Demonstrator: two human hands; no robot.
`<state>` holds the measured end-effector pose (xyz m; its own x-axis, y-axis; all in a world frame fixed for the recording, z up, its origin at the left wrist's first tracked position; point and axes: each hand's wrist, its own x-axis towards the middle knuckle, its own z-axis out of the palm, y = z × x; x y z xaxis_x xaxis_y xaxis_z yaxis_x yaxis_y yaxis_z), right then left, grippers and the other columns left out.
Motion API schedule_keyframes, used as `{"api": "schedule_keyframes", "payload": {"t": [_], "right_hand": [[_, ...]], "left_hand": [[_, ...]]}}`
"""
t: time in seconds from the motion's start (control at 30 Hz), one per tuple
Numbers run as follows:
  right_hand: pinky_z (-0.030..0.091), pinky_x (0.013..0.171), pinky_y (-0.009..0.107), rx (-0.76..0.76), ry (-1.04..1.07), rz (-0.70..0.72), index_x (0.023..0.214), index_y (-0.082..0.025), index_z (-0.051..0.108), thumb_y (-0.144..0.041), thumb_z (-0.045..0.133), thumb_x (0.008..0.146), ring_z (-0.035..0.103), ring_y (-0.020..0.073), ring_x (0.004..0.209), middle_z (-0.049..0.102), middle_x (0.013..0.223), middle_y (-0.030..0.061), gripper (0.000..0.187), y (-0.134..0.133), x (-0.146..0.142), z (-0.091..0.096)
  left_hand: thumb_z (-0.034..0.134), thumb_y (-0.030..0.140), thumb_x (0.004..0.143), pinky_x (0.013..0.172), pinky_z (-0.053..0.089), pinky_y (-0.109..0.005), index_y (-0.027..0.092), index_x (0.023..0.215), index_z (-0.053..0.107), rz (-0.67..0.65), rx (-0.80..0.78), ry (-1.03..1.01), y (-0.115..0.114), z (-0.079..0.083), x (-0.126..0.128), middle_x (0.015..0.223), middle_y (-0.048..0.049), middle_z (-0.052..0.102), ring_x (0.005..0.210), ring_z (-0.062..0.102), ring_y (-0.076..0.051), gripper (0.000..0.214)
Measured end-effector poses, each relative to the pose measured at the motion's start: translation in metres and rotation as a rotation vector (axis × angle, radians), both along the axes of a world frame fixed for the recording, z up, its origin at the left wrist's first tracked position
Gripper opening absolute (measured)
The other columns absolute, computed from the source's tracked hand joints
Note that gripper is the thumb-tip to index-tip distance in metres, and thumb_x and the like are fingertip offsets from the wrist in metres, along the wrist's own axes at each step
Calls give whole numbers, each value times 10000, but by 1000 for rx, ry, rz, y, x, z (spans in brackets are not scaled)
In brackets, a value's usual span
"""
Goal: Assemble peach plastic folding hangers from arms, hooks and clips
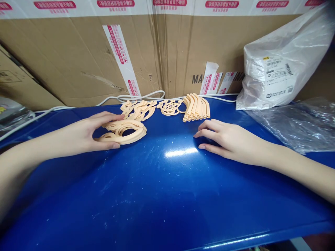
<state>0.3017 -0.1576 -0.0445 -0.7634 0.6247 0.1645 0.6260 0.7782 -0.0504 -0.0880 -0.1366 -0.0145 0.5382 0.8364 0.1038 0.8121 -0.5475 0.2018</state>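
My left hand (90, 134) reaches around a stack of curved, pale beige pieces (137, 134), with the thumb along its near side and the fingers over its far side. The stacked pieces form a loop with a hole in it. Just behind lies a pile of wavy beige pieces (141, 111). To the right of that are thin, curly beige pieces (170, 107) and a row of bent, tube-like beige pieces (196, 107). My right hand (222, 139) rests on the blue table (157, 195) in front of the row, fingers apart and holding nothing.
Large cardboard boxes (78, 59) stand along the back edge. A white cable (110, 99) runs at their foot. At the back right are a white plastic bag (267, 76) with a label and a clear plastic sheet (300, 125). More clear wrapping (13, 115) lies at the far left.
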Motion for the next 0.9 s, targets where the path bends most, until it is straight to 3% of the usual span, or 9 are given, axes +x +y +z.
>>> {"api": "schedule_keyframes", "payload": {"t": [0.17,0.4,0.73,0.9], "right_hand": [[494,881,386,9,4,-3,1140,-175,603,-414,395,971,581,220,1005,579,1139,102,359,-1,0,-1],[491,889,388,15,-2,-1,1149,-176,602,-414,389,974,575,220,1008,577,1138,98,364,-1,0,-1],[494,882,390,14,-5,0,1141,-176,601,-414,390,973,577,222,1003,576,1136,102,360,-1,1,-1],[496,883,392,18,-12,-1,1144,-175,597,-414,386,973,577,222,1004,573,1136,101,362,-1,1,-1]], "left_hand": [[602,708,699,1057,371,-450,226,1419,372,97,-101,36,1,2,-1,1407,-65,491,1221,513,-281,897],[617,704,695,989,437,-413,247,1398,412,156,-87,39,-1,4,-4,1318,-26,580,1100,599,-253,863],[611,681,728,943,471,-465,194,1406,400,80,-34,18,1,-2,-3,1301,-70,601,1082,616,-255,860],[629,683,709,924,489,-427,214,1391,418,80,-38,2,3,-3,-5,1275,-52,614,1055,628,-243,855]]}}
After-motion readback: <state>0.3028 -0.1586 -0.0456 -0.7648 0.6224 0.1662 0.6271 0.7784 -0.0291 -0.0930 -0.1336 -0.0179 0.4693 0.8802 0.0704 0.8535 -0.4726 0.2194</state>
